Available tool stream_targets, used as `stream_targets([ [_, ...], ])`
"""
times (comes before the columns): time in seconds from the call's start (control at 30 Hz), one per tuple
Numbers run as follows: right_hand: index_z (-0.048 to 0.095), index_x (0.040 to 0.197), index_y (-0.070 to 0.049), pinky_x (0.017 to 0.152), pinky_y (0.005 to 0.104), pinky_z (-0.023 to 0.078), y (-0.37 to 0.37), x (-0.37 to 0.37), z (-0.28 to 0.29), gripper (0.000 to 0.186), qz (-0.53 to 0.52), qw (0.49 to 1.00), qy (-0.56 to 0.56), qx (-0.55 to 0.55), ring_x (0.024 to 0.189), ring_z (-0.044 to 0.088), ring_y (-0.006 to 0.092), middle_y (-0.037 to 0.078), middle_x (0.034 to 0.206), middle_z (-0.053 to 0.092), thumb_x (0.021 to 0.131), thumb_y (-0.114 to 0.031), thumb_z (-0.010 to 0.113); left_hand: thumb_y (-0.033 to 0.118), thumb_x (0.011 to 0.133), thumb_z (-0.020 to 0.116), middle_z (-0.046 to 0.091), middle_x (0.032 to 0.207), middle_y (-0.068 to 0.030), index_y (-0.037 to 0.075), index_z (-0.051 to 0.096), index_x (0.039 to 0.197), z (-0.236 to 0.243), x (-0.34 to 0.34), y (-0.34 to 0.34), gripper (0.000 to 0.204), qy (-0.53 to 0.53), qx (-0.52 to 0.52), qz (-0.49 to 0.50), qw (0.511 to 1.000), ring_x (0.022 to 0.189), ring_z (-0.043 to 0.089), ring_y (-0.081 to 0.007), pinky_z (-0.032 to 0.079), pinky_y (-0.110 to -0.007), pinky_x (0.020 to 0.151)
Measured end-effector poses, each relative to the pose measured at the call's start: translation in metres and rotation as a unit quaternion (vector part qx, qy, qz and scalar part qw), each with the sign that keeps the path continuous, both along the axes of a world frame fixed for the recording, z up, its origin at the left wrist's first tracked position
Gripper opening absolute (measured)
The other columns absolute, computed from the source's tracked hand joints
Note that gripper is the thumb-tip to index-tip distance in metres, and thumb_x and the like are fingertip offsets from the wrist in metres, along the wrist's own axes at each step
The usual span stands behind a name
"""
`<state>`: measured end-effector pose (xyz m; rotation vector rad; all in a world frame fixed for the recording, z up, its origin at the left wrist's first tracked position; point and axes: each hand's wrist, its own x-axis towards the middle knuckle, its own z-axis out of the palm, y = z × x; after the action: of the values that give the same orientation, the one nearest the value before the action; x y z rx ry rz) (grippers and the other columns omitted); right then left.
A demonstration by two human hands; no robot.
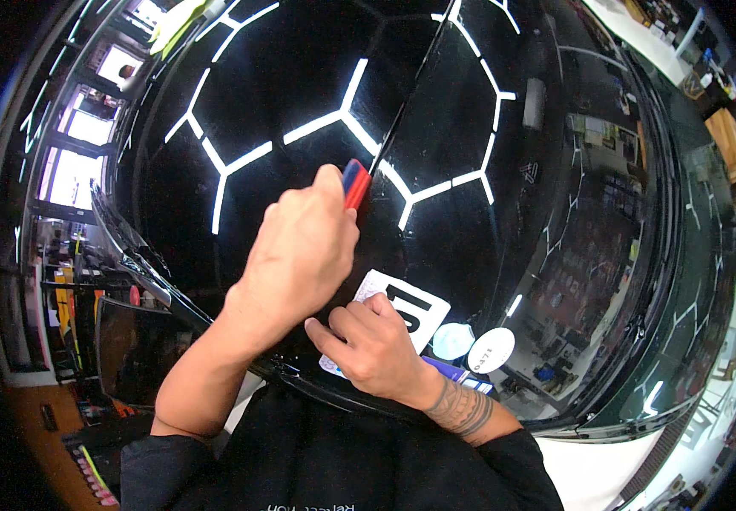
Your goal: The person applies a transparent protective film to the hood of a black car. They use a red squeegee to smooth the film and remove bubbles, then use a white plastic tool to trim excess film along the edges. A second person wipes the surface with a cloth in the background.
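My left hand point(296, 243) is closed around a red-and-blue hand tool point(356, 186), held over a glossy black car panel point(300, 94). From beside the tool a thin dark line point(411, 94) runs away to the far edge; whether it is a blade or a seam I cannot tell. My right hand point(372, 345) is curled, its knuckles over a white rectangular sticker point(429, 308) with black markings. What its fingers pinch, if anything, is hidden. Just right of it are a pale blue round sticker point(452, 341), a white oval one point(491, 350) and a blue strip point(457, 371).
Bright hexagonal light strips point(342, 115) reflect in the black surface. A curved dark trim edge point(142, 264) rises at the left. Beyond it lie a dark screen-like panel point(134, 353) and a brown floor point(40, 434). A wooden board point(727, 145) stands far right.
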<state>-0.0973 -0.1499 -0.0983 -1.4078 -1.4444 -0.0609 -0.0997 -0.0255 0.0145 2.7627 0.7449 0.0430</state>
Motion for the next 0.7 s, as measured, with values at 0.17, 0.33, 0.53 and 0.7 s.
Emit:
stream_targets([
  [0.17,0.067,0.094,-0.004,0.060,0.0331,0.034,0.002,-0.002,0.003,0.020,-0.015,1.000,-0.016,0.001,0.064,0.051,0.0164,0.003,0.071,0.050,0.077,-0.012,0.060,0.012,0.089,0.060,0.058,0.070,-0.0271,-0.006,0.050,0.095,-0.002,-0.004,0.014,0.021,-0.028,-0.069,0.000,0.997,0.069,0.061,-0.0443,0.045,-0.046,0.059],
  [0.33,0.064,0.096,-0.004,0.064,0.0342,0.037,-0.001,-0.002,0.000,0.022,-0.010,0.998,-0.056,-0.028,0.072,0.052,0.0181,0.004,0.081,0.053,0.078,-0.014,0.056,0.008,0.089,0.058,0.059,0.070,-0.0279,-0.007,0.051,0.101,-0.011,-0.022,0.005,0.021,-0.147,-0.016,-0.014,0.989,0.067,0.061,-0.0444,0.046,-0.045,0.057],
  [0.53,0.067,0.094,-0.004,0.060,0.0337,0.034,0.002,-0.002,0.002,0.021,-0.018,0.999,-0.048,0.006,0.063,0.049,0.0175,0.002,0.070,0.048,0.075,-0.012,0.062,0.008,0.088,0.059,0.059,0.063,-0.0257,-0.010,0.052,0.097,-0.007,-0.008,0.013,0.022,-0.107,0.005,-0.050,0.993,0.062,0.061,-0.0435,0.046,-0.046,0.055],
  [0.7,0.067,0.093,-0.005,0.061,0.0339,0.035,0.003,-0.004,0.001,0.020,-0.024,0.999,-0.048,0.004,0.063,0.049,0.0177,0.002,0.070,0.048,0.074,-0.012,0.064,0.013,0.088,0.059,0.059,0.071,-0.0273,-0.007,0.053,0.097,-0.012,-0.005,0.022,0.021,-0.105,0.050,-0.092,0.989,0.071,0.061,-0.0457,0.046,-0.050,0.062],
])
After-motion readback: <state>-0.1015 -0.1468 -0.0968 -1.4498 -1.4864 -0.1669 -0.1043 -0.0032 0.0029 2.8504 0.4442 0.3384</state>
